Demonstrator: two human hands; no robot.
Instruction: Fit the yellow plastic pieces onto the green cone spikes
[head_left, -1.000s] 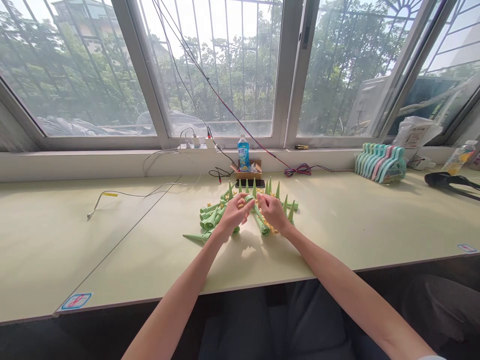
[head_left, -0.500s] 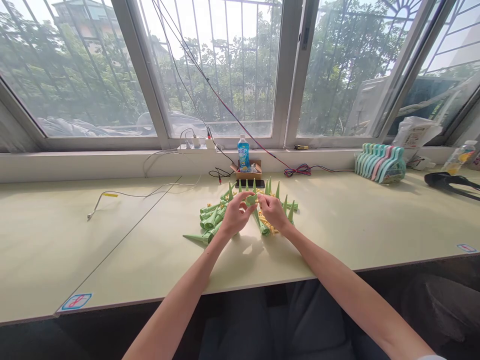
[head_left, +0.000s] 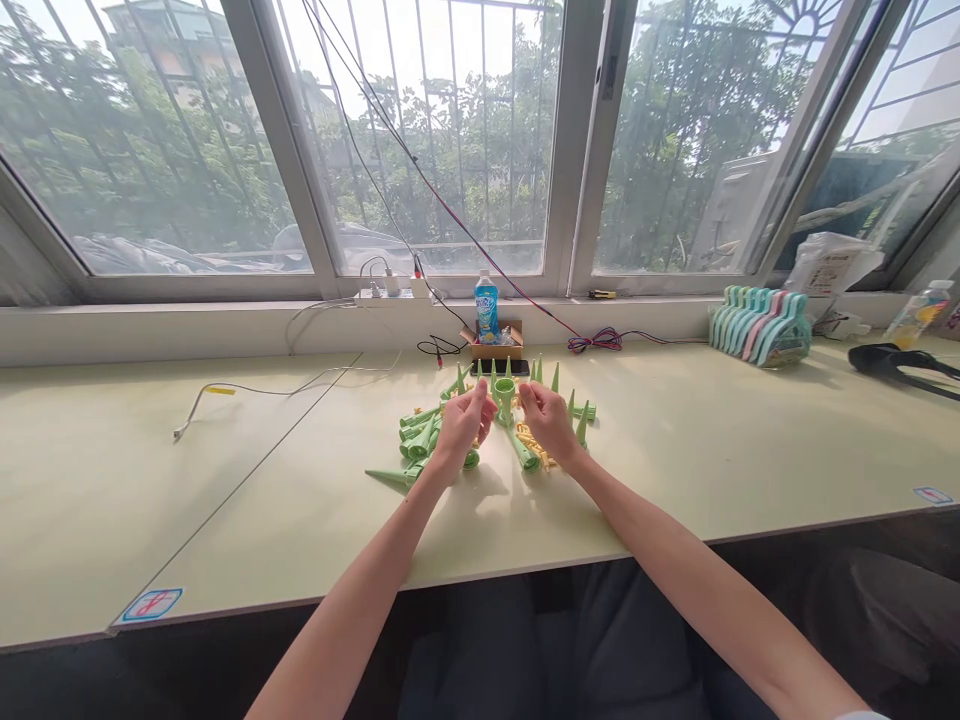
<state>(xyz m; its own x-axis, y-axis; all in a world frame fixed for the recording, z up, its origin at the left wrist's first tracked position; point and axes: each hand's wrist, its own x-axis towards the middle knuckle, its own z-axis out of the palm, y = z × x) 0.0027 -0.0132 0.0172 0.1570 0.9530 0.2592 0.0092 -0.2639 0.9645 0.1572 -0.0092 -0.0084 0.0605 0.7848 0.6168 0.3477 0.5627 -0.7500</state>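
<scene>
Between my hands a green hollow plastic spike is tipped with its round open mouth toward me. My left hand is closed at its left side, the fingertips by the stem. To the right, my right hand is pinched with thumb against bent forefinger, slightly apart from the spike; what it holds, if anything, is hidden. Below them another green spike lies on the table beside a pile of small yellow plastic pieces. More green spikes lie heaped left of my left hand.
Several green spikes stand point-up in an arc behind and right of my hands. A dark phone lies behind them, before a small carton with a blue bottle. Farther right is a rack of pastel hangers. A cable crosses the left.
The green spike has turned so that its open mouth shows. My left hand has shifted slightly down and left with its fingers drawn in, and my right hand has moved slightly away.
</scene>
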